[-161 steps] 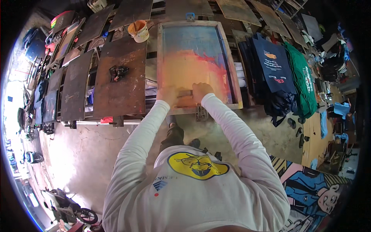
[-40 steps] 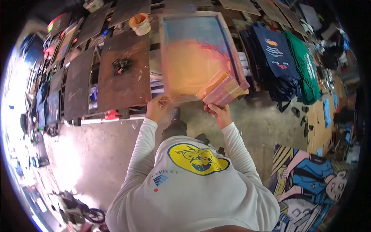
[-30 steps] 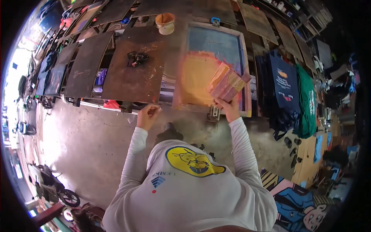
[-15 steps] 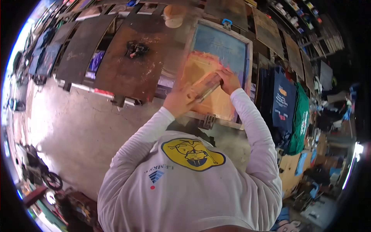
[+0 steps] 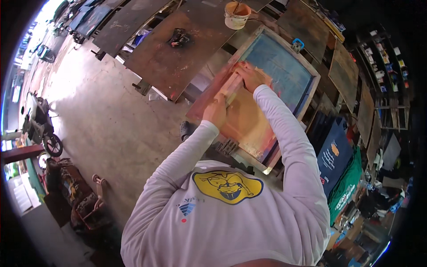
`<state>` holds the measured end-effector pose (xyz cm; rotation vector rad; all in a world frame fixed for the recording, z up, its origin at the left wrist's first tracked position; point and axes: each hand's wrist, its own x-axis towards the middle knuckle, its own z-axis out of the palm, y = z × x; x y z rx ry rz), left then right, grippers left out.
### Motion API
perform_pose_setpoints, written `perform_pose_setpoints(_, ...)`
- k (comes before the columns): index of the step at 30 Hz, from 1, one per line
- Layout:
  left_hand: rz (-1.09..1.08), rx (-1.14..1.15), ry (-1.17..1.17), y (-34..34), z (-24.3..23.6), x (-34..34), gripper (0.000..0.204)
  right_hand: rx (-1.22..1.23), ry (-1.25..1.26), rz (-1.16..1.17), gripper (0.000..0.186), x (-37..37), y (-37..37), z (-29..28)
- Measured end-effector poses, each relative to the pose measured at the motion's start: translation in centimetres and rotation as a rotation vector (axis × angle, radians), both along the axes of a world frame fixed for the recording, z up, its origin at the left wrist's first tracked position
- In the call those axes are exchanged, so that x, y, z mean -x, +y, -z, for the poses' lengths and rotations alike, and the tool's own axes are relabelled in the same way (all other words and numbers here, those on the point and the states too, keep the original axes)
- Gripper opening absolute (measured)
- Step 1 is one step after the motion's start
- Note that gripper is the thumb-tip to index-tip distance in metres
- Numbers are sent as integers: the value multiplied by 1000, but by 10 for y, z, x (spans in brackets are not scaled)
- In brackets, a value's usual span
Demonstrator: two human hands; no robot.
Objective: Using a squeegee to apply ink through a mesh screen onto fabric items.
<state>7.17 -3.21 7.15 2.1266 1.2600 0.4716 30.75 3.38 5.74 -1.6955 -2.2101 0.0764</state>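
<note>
With both hands I hold a wooden squeegee point(image 5: 230, 88) slantwise over a screen-printing frame point(image 5: 311, 84). My left hand point(image 5: 215, 111) closes on its near end, my right hand point(image 5: 251, 77) on its far end. The squeegee sits toward the left side of the mesh. Orange-yellow ink point(image 5: 247, 116) covers much of the near part of the screen, with a reddish edge by my right hand. The far part of the mesh point(image 5: 280, 58) looks blue. Fingers and wood hide the squeegee's lower edge.
An ink-smeared bucket point(image 5: 236, 17) stands beyond the frame. A blue clamp point(image 5: 297, 44) sits at its far side, a metal hinge point(image 5: 227, 146) at its near edge. A dark board point(image 5: 195, 35) with a black lump point(image 5: 180, 38) lies left. Printed dark-blue fabric point(image 5: 331, 153) hangs right.
The squeegee has shifted from the middle of the inked area to the left side of the screen, both hands still on it. My view has turned, so the frame appears more tilted.
</note>
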Motion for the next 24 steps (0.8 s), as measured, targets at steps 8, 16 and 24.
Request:
perform_pose_setpoints(8, -57, 22, 51, -12, 7, -12, 44, -69, -57, -129, 26, -11, 4, 25)
perform_pose_setpoints(16, 25, 55, -81, -29, -6, -2, 45, 118, -147, -144, 21, -17, -14, -4)
perform_pose_setpoints(24, 29, -44, -126, -3, 2, 3, 31, -75, -143, -61, 23, -13, 7, 39)
